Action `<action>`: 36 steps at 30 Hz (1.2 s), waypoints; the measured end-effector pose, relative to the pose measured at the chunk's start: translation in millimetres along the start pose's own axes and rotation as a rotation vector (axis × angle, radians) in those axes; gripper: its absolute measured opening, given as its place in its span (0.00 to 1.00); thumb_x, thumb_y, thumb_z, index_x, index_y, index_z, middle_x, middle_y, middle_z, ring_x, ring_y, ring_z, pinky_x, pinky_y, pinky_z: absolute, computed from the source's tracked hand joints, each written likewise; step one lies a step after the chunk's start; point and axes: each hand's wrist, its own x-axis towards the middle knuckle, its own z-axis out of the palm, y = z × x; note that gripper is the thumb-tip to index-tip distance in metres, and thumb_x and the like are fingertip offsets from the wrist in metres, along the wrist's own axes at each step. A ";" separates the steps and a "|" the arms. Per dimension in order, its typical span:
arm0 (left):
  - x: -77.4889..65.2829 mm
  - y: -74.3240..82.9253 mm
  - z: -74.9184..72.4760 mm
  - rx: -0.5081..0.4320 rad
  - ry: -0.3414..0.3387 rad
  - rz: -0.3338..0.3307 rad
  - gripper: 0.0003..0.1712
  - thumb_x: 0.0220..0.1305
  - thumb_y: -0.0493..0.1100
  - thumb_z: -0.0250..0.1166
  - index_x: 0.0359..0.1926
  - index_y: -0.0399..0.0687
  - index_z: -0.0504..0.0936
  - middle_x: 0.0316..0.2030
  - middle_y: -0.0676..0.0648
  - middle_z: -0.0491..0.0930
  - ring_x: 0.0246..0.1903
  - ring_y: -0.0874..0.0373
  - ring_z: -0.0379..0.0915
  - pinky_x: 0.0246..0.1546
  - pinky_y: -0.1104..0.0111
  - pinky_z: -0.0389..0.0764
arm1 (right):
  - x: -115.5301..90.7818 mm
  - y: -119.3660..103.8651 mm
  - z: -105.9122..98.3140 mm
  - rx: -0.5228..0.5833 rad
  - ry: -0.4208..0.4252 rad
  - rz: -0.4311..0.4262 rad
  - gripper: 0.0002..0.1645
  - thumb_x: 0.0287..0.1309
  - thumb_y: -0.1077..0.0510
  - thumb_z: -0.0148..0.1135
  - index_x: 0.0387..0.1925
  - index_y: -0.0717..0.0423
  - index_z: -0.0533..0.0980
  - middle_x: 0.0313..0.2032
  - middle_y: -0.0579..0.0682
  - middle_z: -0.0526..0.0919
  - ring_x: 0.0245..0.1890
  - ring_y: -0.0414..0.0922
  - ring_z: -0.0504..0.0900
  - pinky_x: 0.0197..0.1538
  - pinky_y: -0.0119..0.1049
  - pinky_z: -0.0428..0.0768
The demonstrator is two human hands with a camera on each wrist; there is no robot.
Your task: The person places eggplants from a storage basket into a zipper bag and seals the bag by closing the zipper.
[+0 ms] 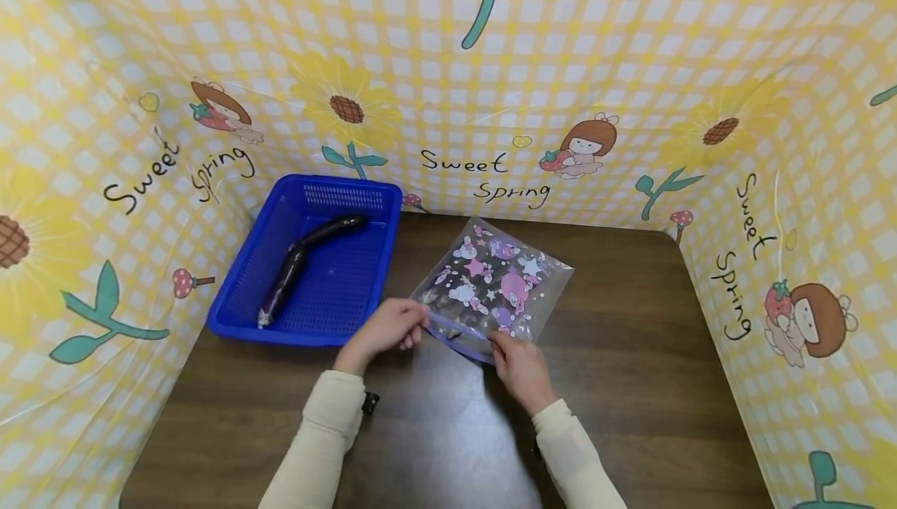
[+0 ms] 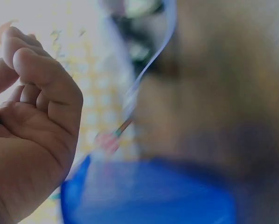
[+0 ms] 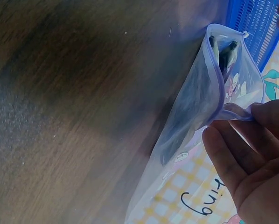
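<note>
A clear zip bag (image 1: 483,283) printed with pink and purple cartoons lies on the table, its purple-edged mouth toward me. My right hand (image 1: 522,369) pinches the mouth's right end between thumb and fingers. In the right wrist view the mouth (image 3: 222,88) gapes, and dark elongated things (image 3: 228,55) with paler ends show inside. My left hand (image 1: 392,326) is close by the bag's left corner; the left wrist view shows its fingers (image 2: 51,74) loosely bent, apart from the bag's edge. Long dark eggplants (image 1: 283,283) lie end to end in the blue basket (image 1: 241,331).
The blue basket stands at the left of the brown wooden table (image 1: 631,415), close beside my left hand. A yellow checked cloth (image 1: 448,89) with flowers and cartoon figures walls the table at the back and both sides.
</note>
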 end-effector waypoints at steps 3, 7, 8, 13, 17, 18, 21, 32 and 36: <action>-3.4 10.4 -26.7 -0.080 0.065 0.033 0.18 0.76 0.44 0.56 0.32 0.34 0.82 0.17 0.47 0.77 0.16 0.60 0.71 0.17 0.70 0.74 | 0.0 -0.2 -0.3 -0.003 -0.003 0.005 0.10 0.56 0.67 0.70 0.41 0.57 0.83 0.32 0.53 0.87 0.25 0.52 0.85 0.30 0.49 0.81; -9.4 13.9 -65.5 -0.068 0.198 0.042 0.20 0.77 0.45 0.56 0.37 0.28 0.80 0.20 0.46 0.78 0.17 0.60 0.72 0.19 0.69 0.76 | -0.1 -0.8 -0.7 -0.008 0.000 0.004 0.10 0.56 0.67 0.70 0.41 0.58 0.83 0.32 0.53 0.87 0.25 0.52 0.85 0.30 0.48 0.81; -11.6 12.7 -75.6 -0.022 0.237 0.032 0.21 0.77 0.45 0.55 0.38 0.28 0.80 0.21 0.46 0.78 0.18 0.60 0.73 0.20 0.69 0.76 | -0.1 -0.8 -0.8 -0.008 0.000 0.005 0.10 0.56 0.67 0.70 0.41 0.58 0.83 0.32 0.53 0.87 0.25 0.52 0.85 0.31 0.48 0.81; -25.2 -6.4 -120.1 0.426 0.363 -0.145 0.22 0.78 0.52 0.50 0.37 0.37 0.77 0.26 0.45 0.76 0.25 0.52 0.72 0.29 0.60 0.71 | -0.7 -0.2 -0.7 -0.005 -0.001 0.014 0.10 0.57 0.67 0.69 0.41 0.57 0.83 0.32 0.53 0.88 0.26 0.52 0.85 0.31 0.49 0.82; -32.3 -28.6 -138.8 0.622 0.321 -0.309 0.23 0.77 0.52 0.48 0.45 0.33 0.75 0.41 0.30 0.73 0.42 0.34 0.72 0.40 0.45 0.72 | -1.7 1.3 0.2 -0.017 -0.002 0.011 0.10 0.56 0.67 0.70 0.41 0.57 0.83 0.32 0.53 0.88 0.26 0.52 0.85 0.31 0.49 0.81; -32.6 -33.0 -141.2 0.629 0.311 -0.336 0.25 0.77 0.52 0.48 0.51 0.31 0.75 0.47 0.26 0.71 0.48 0.29 0.69 0.44 0.41 0.71 | -1.9 1.6 0.4 -0.020 -0.003 0.009 0.10 0.56 0.67 0.70 0.41 0.57 0.83 0.32 0.53 0.87 0.26 0.52 0.85 0.31 0.48 0.81; -30.1 -42.5 -146.3 0.637 0.301 -0.380 0.33 0.77 0.52 0.48 0.67 0.26 0.66 0.59 0.16 0.58 0.59 0.19 0.55 0.54 0.33 0.64 | -1.5 1.8 0.3 -0.020 -0.003 0.008 0.10 0.57 0.66 0.70 0.41 0.57 0.83 0.32 0.53 0.87 0.26 0.51 0.85 0.31 0.48 0.82; -19.3 -52.5 -157.9 0.610 0.385 -0.450 0.39 0.76 0.48 0.48 0.71 0.19 0.50 0.60 0.13 0.50 0.59 0.17 0.51 0.51 0.31 0.66 | -0.5 0.1 -0.4 -0.003 -0.025 0.024 0.10 0.58 0.66 0.70 0.43 0.58 0.84 0.34 0.53 0.88 0.29 0.51 0.86 0.34 0.48 0.82; -18.6 -56.3 -159.5 0.589 0.411 -0.453 0.40 0.76 0.48 0.48 0.71 0.17 0.47 0.61 0.12 0.48 0.60 0.16 0.49 0.51 0.31 0.65 | -1.1 1.0 0.1 -0.004 -0.021 0.022 0.10 0.57 0.67 0.70 0.42 0.58 0.83 0.34 0.54 0.88 0.28 0.51 0.86 0.34 0.48 0.82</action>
